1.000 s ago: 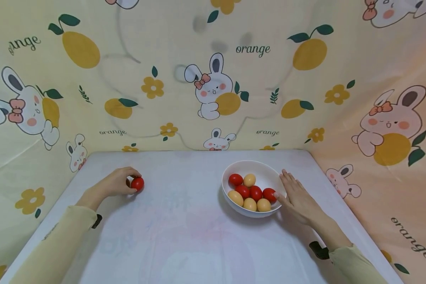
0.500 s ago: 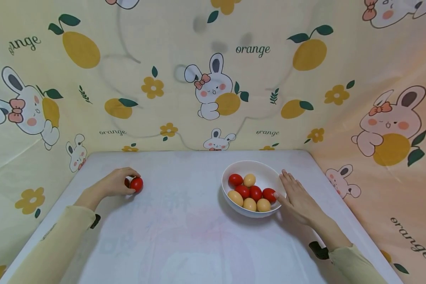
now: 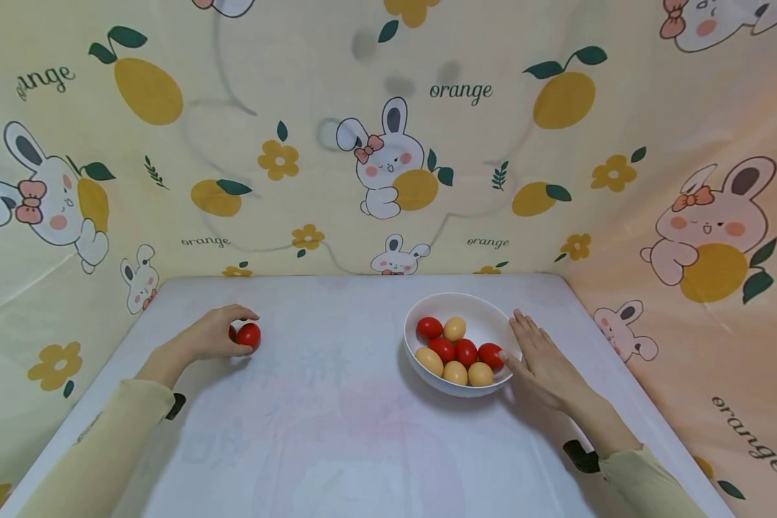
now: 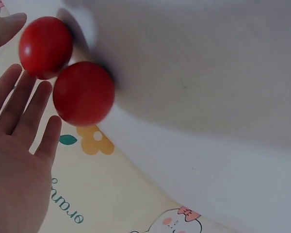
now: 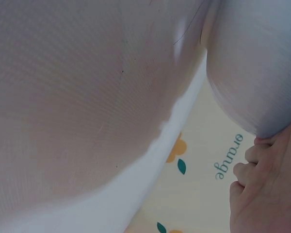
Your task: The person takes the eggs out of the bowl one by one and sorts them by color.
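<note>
Two red eggs lie against each other on the table at the left; the nearer-to-centre red egg (image 3: 250, 336) shows clearly in the head view, the other largely behind the hand. Both the upper red egg (image 4: 46, 47) and the lower red egg (image 4: 84, 93) show in the left wrist view. My left hand (image 3: 216, 332) spreads thumb and fairly straight fingers around them, with a small gap above the egg in the head view. My right hand (image 3: 549, 365) lies flat along the right side of a white bowl (image 3: 485, 311), thumb over its rim. Inside are several red and tan eggs.
The white table (image 3: 337, 432) ends at a back edge against a printed cloth backdrop (image 3: 285, 86). More of the same cloth rises at both sides. In the right wrist view, the bowl's outer wall (image 5: 257, 63) is beside the right hand.
The red egg under my left hand has shifted slightly left. The left fingertips drew back a little, then reached slightly forward again. My right hand and the bowl stay in place.
</note>
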`<state>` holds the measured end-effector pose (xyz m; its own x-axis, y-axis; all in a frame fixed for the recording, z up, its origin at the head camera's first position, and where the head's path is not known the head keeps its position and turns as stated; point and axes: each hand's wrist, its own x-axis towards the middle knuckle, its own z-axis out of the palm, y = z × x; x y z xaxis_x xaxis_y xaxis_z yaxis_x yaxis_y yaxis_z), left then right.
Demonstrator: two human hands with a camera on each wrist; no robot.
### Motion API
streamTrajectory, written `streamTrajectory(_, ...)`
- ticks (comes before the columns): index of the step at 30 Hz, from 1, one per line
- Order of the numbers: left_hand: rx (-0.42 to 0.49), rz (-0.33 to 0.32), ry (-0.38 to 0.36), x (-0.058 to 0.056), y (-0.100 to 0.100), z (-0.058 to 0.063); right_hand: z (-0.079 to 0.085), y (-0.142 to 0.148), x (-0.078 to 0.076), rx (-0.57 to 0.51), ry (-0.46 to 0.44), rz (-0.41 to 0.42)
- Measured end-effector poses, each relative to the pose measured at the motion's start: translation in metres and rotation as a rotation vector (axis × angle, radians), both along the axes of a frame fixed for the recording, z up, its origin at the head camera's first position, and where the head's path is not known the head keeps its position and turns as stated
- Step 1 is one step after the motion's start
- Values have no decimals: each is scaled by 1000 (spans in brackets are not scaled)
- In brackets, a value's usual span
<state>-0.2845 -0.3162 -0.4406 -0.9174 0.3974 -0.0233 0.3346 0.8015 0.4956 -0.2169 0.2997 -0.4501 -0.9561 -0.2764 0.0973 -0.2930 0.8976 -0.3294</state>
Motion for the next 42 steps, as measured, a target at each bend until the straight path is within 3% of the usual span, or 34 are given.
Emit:
streamTrajectory(3,9,-3,32,1,5,1,-1,0,0,5,1,-1)
streamTrajectory(10,65,-36,202,1,26,2,1,-1,1,-9,-7,1)
streamTrajectory(17,132,-68,287,-2,58,4,1,-2,1,-4,-2,-8)
streamTrajectory(30,208,-127,259,-7,132,11,-1,1,1,-22,4,11)
streamTrajectory(42,309,-248,324,-14,202,19,-1,1,2,-29,-2,11)
